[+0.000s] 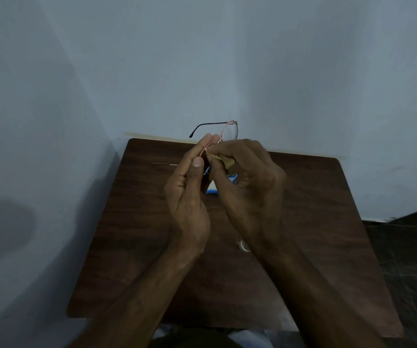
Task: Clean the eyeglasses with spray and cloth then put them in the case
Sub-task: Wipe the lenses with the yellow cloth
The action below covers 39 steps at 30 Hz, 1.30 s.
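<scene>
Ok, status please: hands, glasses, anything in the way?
Left hand holds glasses. Right hand pinches cloth against them. Blue object behind hands, mostly hidden.

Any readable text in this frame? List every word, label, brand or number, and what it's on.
None legible in this view.
On the blue object on the table, mostly hidden behind the left hand and right hand: a pale patch, maybe a label, too hidden and blurred to read.
On the eyeglasses: no marking visible.
On the cloth: no print visible.
</scene>
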{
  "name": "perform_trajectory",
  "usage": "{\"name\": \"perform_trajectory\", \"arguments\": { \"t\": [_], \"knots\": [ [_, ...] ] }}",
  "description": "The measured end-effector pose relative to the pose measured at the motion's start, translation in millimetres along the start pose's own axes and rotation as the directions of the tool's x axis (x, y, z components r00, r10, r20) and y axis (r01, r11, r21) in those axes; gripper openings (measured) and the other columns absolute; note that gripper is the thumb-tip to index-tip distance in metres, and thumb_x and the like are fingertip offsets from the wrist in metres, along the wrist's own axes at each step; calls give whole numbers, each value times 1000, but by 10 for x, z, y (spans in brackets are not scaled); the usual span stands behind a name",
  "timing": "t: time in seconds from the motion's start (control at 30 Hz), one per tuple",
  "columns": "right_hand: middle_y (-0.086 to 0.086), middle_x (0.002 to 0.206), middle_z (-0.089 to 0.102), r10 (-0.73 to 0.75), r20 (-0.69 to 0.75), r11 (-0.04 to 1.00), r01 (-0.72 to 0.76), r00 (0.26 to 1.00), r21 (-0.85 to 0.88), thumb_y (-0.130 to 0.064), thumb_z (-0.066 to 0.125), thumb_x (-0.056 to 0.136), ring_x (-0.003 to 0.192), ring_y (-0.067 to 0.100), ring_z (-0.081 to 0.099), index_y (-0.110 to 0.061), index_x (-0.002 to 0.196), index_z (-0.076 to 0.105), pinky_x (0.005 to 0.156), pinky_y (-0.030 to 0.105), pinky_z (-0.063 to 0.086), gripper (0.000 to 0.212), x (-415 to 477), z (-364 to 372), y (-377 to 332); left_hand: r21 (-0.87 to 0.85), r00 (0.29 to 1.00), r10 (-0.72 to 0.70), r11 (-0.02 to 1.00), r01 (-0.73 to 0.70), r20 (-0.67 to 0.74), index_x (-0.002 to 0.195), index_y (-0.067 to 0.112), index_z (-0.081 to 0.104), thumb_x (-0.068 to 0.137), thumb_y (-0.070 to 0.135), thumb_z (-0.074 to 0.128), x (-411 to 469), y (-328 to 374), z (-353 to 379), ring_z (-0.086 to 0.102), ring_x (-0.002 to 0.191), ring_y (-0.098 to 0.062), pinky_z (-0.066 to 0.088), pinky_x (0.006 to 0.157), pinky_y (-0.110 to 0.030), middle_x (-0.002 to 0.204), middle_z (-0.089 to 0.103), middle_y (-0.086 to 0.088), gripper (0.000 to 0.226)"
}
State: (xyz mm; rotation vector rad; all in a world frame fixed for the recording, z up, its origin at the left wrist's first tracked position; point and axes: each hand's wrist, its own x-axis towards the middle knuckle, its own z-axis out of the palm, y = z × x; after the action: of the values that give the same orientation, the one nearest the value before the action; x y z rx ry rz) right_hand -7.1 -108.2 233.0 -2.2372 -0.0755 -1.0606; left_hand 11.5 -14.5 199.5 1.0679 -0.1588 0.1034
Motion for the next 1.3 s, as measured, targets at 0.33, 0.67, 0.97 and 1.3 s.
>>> {"name": "perform_trajectory", "arguments": {
  "t": [0.33,0.67,0.97,1.3],
  "knots": [
    [6,91,74,29,-13,1000,-29,999,-6,1,79,87,85,23,67,-2,95,77,75,33,55,8,46,-42,49,25,997,57,998,-58,44,146,-12,54,103,-2,31,-4,-39,18,62,138,-17,50,108,-22,143,66,-15,50],
    [5,92,74,-19,49,1000,19,999,-5,0,80,85,85,20,65,-4,94,77,77,26,52,10,-29,-51,12,19,996,20,1000,-22,84,148,-10,54,106,-12,26,15,-37,50,64,137,-21,51,105,-22,146,65,-21,50],
    [3,93,76,43,99,998,-48,994,43,-2,80,84,88,22,69,-8,95,79,77,35,56,13,-93,-16,36,-56,1000,-25,998,25,1,148,-5,57,104,-1,32,62,-89,14,63,139,-23,52,108,-26,144,67,-19,51],
    [-1,92,75,86,91,996,-89,992,28,-3,78,85,87,19,69,-10,93,78,76,36,56,11,-100,-40,61,-165,995,-90,983,80,-53,144,0,62,101,6,36,43,-67,43,64,137,-28,54,104,-27,140,71,-17,51]
  ]
}}
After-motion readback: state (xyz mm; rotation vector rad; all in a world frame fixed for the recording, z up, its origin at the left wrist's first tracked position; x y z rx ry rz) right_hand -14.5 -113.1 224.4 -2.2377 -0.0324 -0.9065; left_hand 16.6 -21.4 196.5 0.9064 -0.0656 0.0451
